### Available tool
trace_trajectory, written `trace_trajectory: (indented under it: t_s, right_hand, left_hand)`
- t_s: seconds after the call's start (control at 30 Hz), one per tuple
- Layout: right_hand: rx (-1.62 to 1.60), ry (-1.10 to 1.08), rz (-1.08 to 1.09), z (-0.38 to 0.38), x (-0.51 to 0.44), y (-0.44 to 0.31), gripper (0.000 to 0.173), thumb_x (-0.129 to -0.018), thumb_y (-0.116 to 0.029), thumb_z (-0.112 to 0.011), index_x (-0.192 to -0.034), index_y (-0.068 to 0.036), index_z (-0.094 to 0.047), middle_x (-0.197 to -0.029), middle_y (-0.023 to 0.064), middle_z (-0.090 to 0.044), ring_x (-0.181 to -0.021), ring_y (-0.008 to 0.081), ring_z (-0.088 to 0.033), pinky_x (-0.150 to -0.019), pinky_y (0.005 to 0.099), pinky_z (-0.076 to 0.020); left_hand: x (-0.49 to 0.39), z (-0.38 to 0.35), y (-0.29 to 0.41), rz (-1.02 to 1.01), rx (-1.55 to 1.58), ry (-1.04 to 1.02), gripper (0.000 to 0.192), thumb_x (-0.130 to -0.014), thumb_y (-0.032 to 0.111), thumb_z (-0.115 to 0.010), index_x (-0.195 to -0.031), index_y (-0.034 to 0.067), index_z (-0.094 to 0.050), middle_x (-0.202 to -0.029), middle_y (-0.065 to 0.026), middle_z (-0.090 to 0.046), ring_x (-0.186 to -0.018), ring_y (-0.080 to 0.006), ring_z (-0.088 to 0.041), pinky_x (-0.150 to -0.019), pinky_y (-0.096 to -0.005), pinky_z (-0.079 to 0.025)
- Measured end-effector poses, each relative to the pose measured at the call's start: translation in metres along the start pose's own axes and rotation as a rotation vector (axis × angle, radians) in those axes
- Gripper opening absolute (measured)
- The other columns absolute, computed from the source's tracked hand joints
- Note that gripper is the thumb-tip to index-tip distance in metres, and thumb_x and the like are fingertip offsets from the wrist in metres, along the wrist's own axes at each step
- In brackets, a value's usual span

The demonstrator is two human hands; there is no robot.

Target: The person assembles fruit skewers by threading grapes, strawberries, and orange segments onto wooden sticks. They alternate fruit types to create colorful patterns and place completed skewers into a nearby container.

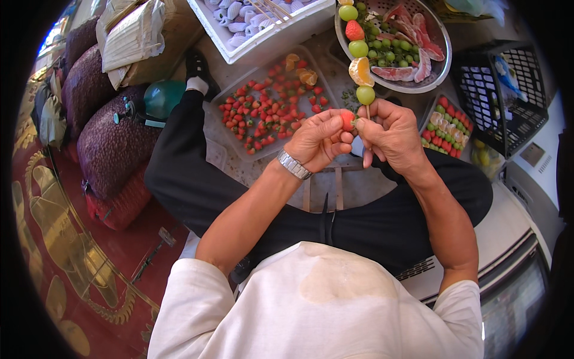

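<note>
My left hand point(319, 138) holds a strawberry point(348, 120) by its fingertips. My right hand point(389, 134) grips the lower end of a wooden skewer point(368, 111) and its thumb meets the strawberry's leafy end. Along the skewer above my hand sit green grapes point(365, 95), a peeled mandarin piece point(361, 72) and another strawberry point(354, 30). Many loose strawberries and a few mandarin pieces lie in a clear plastic tub point(244, 155) beyond my left hand. Behind the skewer, a perforated metal colander point(441, 78) holds green grapes and peeled pomelo segments point(397, 73).
Finished fruit skewers point(448, 125) lie in a container at the right, beside a black plastic crate point(482, 89). A white foam box point(269, 42) with foam-net sleeves and sticks stands at the top. Filled mesh sacks point(119, 139) are at the left.
</note>
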State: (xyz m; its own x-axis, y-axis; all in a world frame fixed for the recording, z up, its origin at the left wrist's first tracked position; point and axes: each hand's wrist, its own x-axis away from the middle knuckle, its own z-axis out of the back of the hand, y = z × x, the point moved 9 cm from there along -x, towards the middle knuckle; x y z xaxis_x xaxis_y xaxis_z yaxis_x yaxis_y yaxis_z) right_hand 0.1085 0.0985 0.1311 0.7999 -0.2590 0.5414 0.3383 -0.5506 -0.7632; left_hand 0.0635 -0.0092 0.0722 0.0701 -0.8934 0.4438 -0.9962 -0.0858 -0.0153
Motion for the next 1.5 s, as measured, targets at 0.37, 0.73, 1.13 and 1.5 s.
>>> trace_trajectory:
  t_s: [0.37, 0.73, 1.13, 1.5]
  right_hand:
    - [0.222, 0.256, -0.055, 0.061, 0.007, 0.007, 0.018, -0.095, -0.015, -0.065, -0.086, 0.001, -0.063, -0.062, -0.0002, -0.054, -0.044, 0.0045, -0.048, -0.039, 0.0189, -0.0436]
    - [0.235, 0.012, -0.103, 0.021, 0.016, 0.007, 0.021, -0.097, -0.015, -0.060, -0.089, 0.004, -0.067, -0.061, 0.0003, -0.053, -0.048, 0.0053, -0.050, -0.042, 0.0212, -0.0441]
    - [0.472, -0.354, -0.154, -0.018, 0.027, 0.019, 0.025, -0.096, -0.013, -0.059, -0.075, 0.001, -0.060, -0.057, -0.0010, -0.049, -0.048, 0.0056, -0.049, -0.041, 0.0236, -0.0435]
    - [0.492, -0.370, -0.177, -0.018, 0.027, 0.020, 0.026, -0.095, -0.011, -0.059, -0.071, 0.000, -0.057, -0.053, -0.0007, -0.048, -0.044, 0.0066, -0.048, -0.040, 0.0244, -0.0413]
  left_hand:
    - [0.025, 0.024, 0.096, -0.267, -0.419, 0.216, 0.027, -0.094, 0.014, -0.066, -0.120, 0.006, -0.062, -0.121, -0.0195, -0.064, -0.100, -0.0233, -0.070, -0.084, -0.0374, -0.062]
    - [0.044, 0.009, 0.172, -0.504, -0.385, 0.281, 0.034, -0.098, 0.027, -0.062, -0.123, 0.005, -0.060, -0.103, -0.0083, -0.067, -0.092, -0.0181, -0.066, -0.075, -0.0344, -0.055]
    - [0.065, -0.003, 0.203, -0.595, -0.226, 0.256, 0.034, -0.100, 0.031, -0.058, -0.119, 0.003, -0.062, -0.115, -0.0144, -0.070, -0.108, -0.0293, -0.068, -0.089, -0.0459, -0.058]
    - [0.071, -0.001, 0.208, -0.611, -0.400, 0.241, 0.033, -0.100, 0.030, -0.058, -0.120, 0.004, -0.061, -0.111, -0.0134, -0.071, -0.105, -0.0275, -0.069, -0.085, -0.0448, -0.059]
